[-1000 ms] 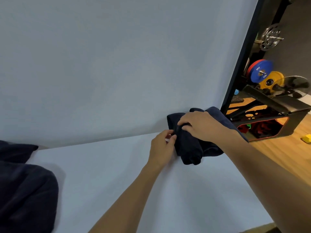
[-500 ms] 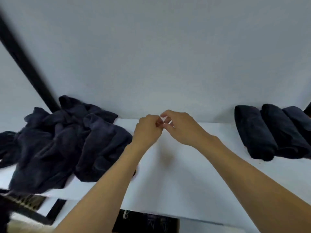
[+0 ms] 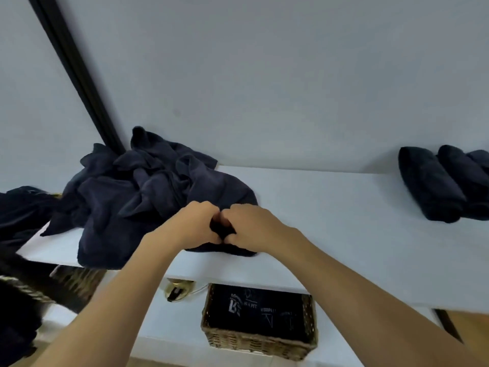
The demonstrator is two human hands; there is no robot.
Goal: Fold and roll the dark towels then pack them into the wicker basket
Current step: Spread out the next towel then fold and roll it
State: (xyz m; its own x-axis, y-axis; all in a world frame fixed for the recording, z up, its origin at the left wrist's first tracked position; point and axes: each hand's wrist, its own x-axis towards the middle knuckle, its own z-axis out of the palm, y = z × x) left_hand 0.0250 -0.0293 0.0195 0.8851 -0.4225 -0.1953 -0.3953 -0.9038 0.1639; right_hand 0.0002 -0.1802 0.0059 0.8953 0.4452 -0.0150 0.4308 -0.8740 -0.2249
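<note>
A heap of loose dark towels point(image 3: 148, 197) lies on the left part of the white table point(image 3: 330, 234). My left hand point(image 3: 194, 225) and my right hand point(image 3: 248, 226) meet at the heap's right edge, both pinching the same dark towel's edge between them. Rolled dark towels point(image 3: 439, 186) rest side by side at the table's far right. A wicker basket point(image 3: 258, 343) with a dark printed lining stands on the floor under the table's front edge.
A second wicker basket point(image 3: 25, 291) draped with dark towels sits low at the left. A black post point(image 3: 76, 72) leans against the pale wall behind the heap. A brass floor socket point(image 3: 177, 288) lies beside the basket.
My view swung left from the rolled towels to the loose heap. Both hands left the rolled towel, crossed the table and took hold of a towel edge on the heap.
</note>
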